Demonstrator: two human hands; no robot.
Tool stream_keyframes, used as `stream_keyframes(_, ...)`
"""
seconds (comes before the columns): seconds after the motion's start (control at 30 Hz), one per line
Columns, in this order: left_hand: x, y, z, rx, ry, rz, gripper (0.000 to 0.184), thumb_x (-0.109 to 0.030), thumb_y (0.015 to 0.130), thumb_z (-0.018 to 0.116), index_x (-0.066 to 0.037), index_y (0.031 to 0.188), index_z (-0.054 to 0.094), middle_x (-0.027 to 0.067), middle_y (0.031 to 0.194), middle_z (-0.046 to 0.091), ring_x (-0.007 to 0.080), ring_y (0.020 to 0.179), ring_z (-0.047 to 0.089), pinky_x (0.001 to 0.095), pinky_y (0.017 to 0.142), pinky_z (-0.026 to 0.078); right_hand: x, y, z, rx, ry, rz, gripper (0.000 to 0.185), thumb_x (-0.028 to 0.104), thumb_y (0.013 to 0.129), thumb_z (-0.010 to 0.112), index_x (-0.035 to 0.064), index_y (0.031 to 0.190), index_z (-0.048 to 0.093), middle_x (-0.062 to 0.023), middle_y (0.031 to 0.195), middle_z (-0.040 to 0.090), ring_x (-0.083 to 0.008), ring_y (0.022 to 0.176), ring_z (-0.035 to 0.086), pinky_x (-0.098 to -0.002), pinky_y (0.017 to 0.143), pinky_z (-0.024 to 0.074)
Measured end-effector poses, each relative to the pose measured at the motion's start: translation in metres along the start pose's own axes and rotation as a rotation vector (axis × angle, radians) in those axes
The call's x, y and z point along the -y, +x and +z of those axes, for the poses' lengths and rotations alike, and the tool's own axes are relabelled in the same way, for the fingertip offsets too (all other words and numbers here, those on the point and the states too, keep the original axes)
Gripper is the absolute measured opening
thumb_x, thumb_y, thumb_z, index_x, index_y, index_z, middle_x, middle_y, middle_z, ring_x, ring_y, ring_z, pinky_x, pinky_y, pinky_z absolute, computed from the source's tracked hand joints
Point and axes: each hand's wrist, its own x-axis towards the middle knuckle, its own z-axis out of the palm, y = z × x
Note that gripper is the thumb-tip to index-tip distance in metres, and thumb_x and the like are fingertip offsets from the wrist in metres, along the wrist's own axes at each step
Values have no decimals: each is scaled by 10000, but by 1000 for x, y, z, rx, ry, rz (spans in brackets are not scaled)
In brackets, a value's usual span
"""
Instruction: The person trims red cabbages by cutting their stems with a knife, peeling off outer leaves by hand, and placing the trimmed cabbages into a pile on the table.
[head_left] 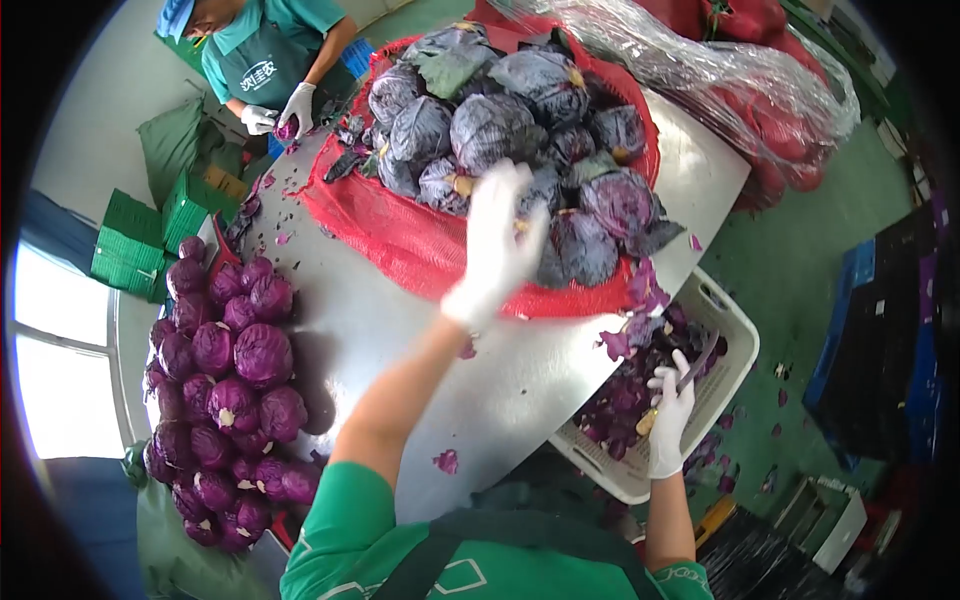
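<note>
My left hand (500, 235), in a white glove, reaches over the near side of a red mesh sack (400, 235) full of dark purple cabbages (490, 130). Its thumb stands apart from the fingers, and it is somewhat blurred. Right below it are cabbages with dusty outer leaves; I see nothing held in it. My right hand (670, 415), gloved too, is closed around a knife (700, 360) whose blade points up and to the right. It is above a pale plastic basket (740, 345) holding purple leaf trimmings (610, 405).
Peeled, glossy purple cabbages (262, 355) are piled along the left of the metal table (400, 340). Across the table a co-worker (265, 65) in white gloves handles a small purple cabbage. Plastic-wrapped red sacks (770, 120) stand at the back right. Leaf scraps lie on the floor.
</note>
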Motion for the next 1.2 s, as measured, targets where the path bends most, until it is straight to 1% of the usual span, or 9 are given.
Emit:
stream_keyframes(0.07, 56, 73, 29, -82, 30, -73, 335, -142, 889, 682, -21, 1197, 635, 194, 1167, 658, 361, 1141, 613, 419, 1023, 462, 7, 1, 19, 69, 28, 4, 364, 139, 1042, 520, 47, 1393, 534, -24, 981, 633, -57, 729, 569, -182, 541, 400)
stream_keyframes(0.23, 106, 131, 47, 443, 311, -412, 622, -578, 764, 687, -49, 1091, 682, 154, 1155, 670, 359, 1063, 640, 484, 932, 527, 35, 5, 91, 357, 170, 114, 368, 137, 1030, 549, 8, 1375, 533, -44, 944, 664, -50, 672, 576, -170, 520, 381)
stream_keyframes(0.37, 91, 92, 9, 247, 318, -219, 735, -510, 700, 760, 32, 1172, 609, 252, 1148, 594, 412, 1126, 507, 511, 967, 416, 94, 43, 172, 516, 224, 49, 420, 206, 1013, 598, 6, 1377, 529, -63, 1006, 685, -46, 668, 600, -153, 460, 339)
stream_keyframes(0.43, 76, 67, -19, 257, 245, -323, 765, -514, 631, 799, -5, 1166, 596, 257, 1110, 583, 434, 1116, 499, 504, 992, 408, 106, 75, 214, 570, 111, 5, 621, 436, 986, 607, 22, 1430, 477, -109, 1125, 685, -79, 732, 621, -179, 497, 384)
stream_keyframes(0.57, 52, 29, -56, 149, -82, -499, 873, -382, 569, 864, -55, 1285, 487, 307, 1179, 503, 483, 1151, 469, 499, 989, 436, 128, 84, 275, 675, -15, 9, 559, 542, 990, 554, 32, 1217, 586, -85, 1025, 660, -139, 735, 617, -247, 583, 481)
stream_keyframes(0.67, 52, -11, -54, -17, -172, -642, 958, -342, 565, 877, -88, 1355, 399, 326, 1302, 391, 525, 1226, 418, 529, 1047, 406, 115, 73, 278, 641, -152, -212, 640, 504, 1011, 534, -26, 1368, 504, -122, 1212, 613, -202, 971, 621, -312, 841, 503)
stream_keyframes(0.8, 25, -85, -75, -102, -238, -720, 1005, -349, 554, 889, -118, 1392, 383, 285, 1340, 385, 504, 1257, 408, 531, 1085, 370, 79, 25, 234, 786, -353, -353, 707, 369, 1019, 587, -32, 1526, 301, -188, 1515, 403, -260, 1353, 430, -382, 1112, 356)
stream_keyframes(1.1, -80, -211, -179, 32, -605, -1123, 939, -377, 685, 851, -124, 1453, 375, 211, 1413, 415, 431, 1361, 346, 512, 1136, 310, 18, -102, 147, 713, -585, -172, 469, 337, 1036, 549, -85, 1240, 563, -183, 1127, 622, -266, 988, 603, -389, 883, 483)
stream_keyframes(1.2, -84, -201, -203, 70, -474, -1097, 798, -341, 698, 841, -113, 1374, 484, 177, 1317, 549, 369, 1249, 508, 435, 1042, 428, 20, -112, 144, 733, -732, -475, 370, 262, 1041, 532, -93, 1105, 612, -243, 1016, 651, -363, 902, 627, -440, 815, 487)
